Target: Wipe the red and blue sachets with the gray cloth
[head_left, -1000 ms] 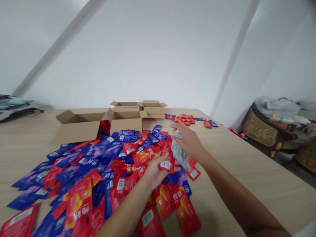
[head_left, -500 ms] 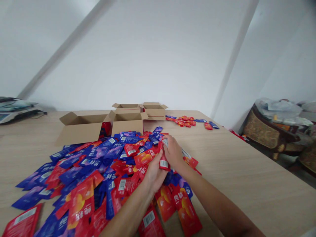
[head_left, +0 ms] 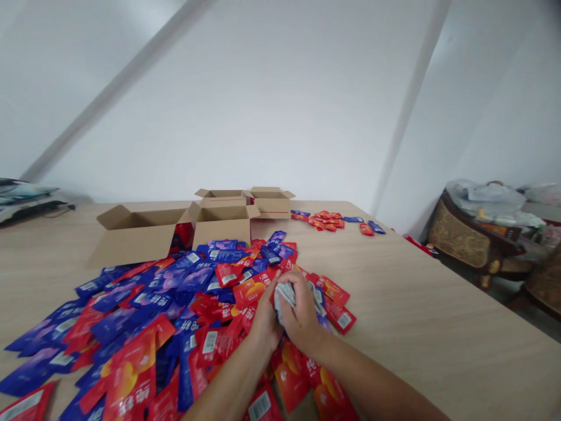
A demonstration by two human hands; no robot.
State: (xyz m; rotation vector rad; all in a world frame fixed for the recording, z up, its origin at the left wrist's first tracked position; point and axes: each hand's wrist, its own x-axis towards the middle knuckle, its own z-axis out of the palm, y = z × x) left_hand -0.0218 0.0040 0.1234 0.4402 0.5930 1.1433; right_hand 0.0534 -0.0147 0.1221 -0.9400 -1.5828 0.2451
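Observation:
Both hands meet over the right part of a large heap of red and blue pouches. My right hand (head_left: 302,318) is closed around a crumpled grey-white cloth (head_left: 284,297) and presses it toward the left palm. Curled against the cloth from the other side is my left hand (head_left: 266,320); whatever lies between the palms is hidden. Beside the right hand lie a red pouch with a barcode (head_left: 340,317) and an orange-red one (head_left: 333,290). More red pouches (head_left: 290,374) spread below the wrists, and blue pouches (head_left: 193,279) mix in on the left.
Behind the heap stand open cardboard boxes: a wide one (head_left: 131,242) at left, a smaller one (head_left: 223,227), and two more further back. A separate small group of red pouches (head_left: 326,221) lies at the far right of the wooden table (head_left: 416,292). Beyond its edge stands a patterned chair (head_left: 460,234) with plastic bags.
The red pouch seen between my hands is now out of sight. My right hand has come down and toward me, and the cloth shows more plainly between both hands.

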